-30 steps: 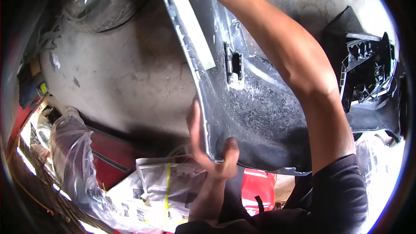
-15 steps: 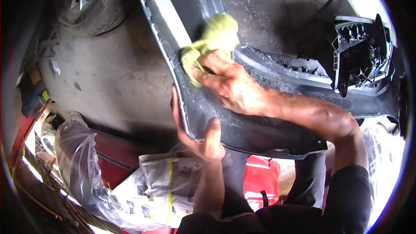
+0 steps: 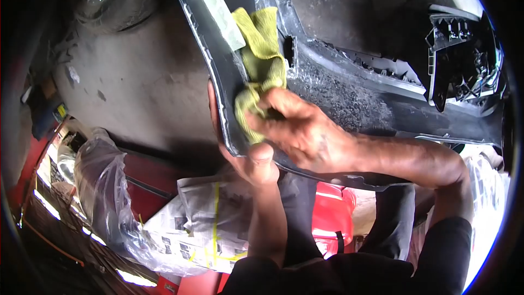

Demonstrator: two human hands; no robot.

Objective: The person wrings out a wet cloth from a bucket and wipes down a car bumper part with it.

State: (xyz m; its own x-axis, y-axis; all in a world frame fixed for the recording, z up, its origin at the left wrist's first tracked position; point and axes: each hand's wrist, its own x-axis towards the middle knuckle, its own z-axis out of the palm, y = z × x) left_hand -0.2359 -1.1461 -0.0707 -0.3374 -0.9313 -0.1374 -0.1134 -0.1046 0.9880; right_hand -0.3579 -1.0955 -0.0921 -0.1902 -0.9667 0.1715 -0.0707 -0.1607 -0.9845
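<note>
A black plastic car bumper (image 3: 349, 95) stretches across the view, its inner side facing up, whitish and scuffed in patches. My left hand (image 3: 255, 166) grips its near left corner, thumb on top and fingers behind the edge. Bunched in my right hand (image 3: 308, 131) is a yellow-green cloth (image 3: 265, 38), pressed on the bumper just above my left thumb. The cloth's loose end lies up along the surface. A pale strip (image 3: 215, 8) is stuck on the bumper beside it. My right fingertips are partly hidden in the cloth.
A wheel with a tyre (image 3: 112, 0) stands at the upper left. At the right is a black lamp housing or bracket assembly (image 3: 458, 54). Below left, red panels lie under plastic sheeting (image 3: 101, 186) and taped newspaper (image 3: 196, 224). A red object (image 3: 332, 213) sits between my legs.
My right hand has drawn the cloth down the bumper, closer to my left thumb. The cloth's loose end now trails flat above it. My left hand keeps its grip.
</note>
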